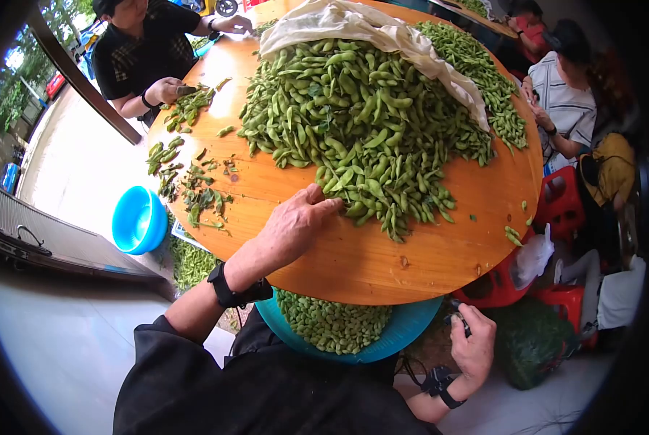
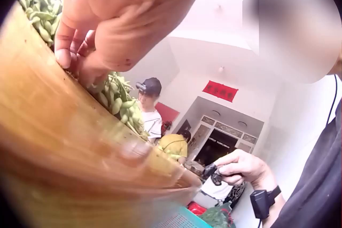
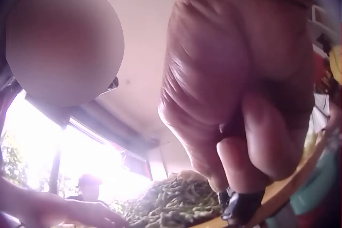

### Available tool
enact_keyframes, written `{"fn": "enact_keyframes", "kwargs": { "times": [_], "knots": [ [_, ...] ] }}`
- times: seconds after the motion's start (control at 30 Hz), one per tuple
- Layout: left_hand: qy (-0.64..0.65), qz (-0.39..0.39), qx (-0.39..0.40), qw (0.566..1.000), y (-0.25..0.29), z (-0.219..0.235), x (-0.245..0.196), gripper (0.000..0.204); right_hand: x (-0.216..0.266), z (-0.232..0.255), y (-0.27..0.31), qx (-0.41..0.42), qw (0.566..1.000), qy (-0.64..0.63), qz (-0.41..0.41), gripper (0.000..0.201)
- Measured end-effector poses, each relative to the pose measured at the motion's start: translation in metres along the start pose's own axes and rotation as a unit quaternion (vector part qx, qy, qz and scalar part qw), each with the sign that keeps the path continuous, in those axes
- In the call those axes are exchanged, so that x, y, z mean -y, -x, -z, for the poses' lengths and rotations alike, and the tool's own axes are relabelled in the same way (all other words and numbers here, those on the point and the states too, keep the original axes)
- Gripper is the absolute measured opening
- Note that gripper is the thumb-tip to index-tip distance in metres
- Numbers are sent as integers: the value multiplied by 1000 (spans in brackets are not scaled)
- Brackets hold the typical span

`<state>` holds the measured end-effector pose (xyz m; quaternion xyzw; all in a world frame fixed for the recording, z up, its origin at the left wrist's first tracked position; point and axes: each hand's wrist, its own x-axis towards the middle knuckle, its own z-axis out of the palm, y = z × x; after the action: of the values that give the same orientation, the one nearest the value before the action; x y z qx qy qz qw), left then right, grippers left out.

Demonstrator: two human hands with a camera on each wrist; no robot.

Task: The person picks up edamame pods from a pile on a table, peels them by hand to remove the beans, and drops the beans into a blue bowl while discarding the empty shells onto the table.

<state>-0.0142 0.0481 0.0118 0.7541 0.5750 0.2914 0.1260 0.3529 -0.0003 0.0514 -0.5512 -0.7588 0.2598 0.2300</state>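
A heap of green soybean pods (image 1: pixel 353 109) covers much of the round wooden table (image 1: pixel 295 272). My left hand (image 1: pixel 295 221) is at the near edge of the heap, its curled fingers and thumb pinching at the pods. In the left wrist view, the fingertips (image 2: pixel 63 58) are low at the tabletop, close beside the pods (image 2: pixel 115 99). Below the table edge on the right, my right hand (image 1: pixel 474 341) grips a small black tool (image 3: pixel 243 206), mostly covered by the fingers. Under the table edge, a blue basin (image 1: pixel 371 354) at my lap holds many short cut pods (image 1: pixel 331 322).
A cream cloth (image 1: pixel 339 25) lies over the back of the heap. Leaf scraps (image 1: pixel 204 196) litter the table's left side. A blue basin (image 1: pixel 139 220) stands at the left. People sit across the table and at the right, near red stools (image 1: pixel 502 283) and a dark green net bag (image 1: pixel 531 344).
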Motion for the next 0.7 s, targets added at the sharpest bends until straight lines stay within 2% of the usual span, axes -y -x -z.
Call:
{"fn": "enact_keyframes", "kwargs": {
  "times": [0.03,0.1,0.27,0.33,0.37,0.43,0.47,0.5,0.57,0.63,0.7],
  "knots": [
    [-6,7,-6,1000,-2,-1,2,28,8,-4,-4,18,1000,-18,-15,19],
    [-9,14,-12,1000,-4,-2,4,26,18,-17,-11,28,999,-31,17,20],
    [-32,11,-11,999,-2,3,-11,20,42,-48,-20,10,992,-121,29,18],
    [141,-27,26,989,8,6,-29,18,47,-65,-21,-2,982,-191,12,20],
    [182,-27,45,982,13,9,-42,12,49,-71,-22,7,973,-230,6,21],
    [367,101,89,920,28,9,-64,9,60,-79,-22,58,928,-364,-45,22],
    [437,142,99,882,34,6,-71,9,63,-85,-21,85,872,-475,-82,22],
    [504,183,109,837,38,5,-75,9,65,-88,-21,114,842,-519,-92,24],
    [527,180,127,821,45,-2,-74,9,66,-90,-24,145,795,-579,-106,26],
    [555,161,56,814,52,-17,-74,8,64,-93,-25,141,786,-592,-107,27],
    [549,179,41,815,56,-24,-78,7,65,-94,-24,136,777,-605,-107,27]
  ]
}}
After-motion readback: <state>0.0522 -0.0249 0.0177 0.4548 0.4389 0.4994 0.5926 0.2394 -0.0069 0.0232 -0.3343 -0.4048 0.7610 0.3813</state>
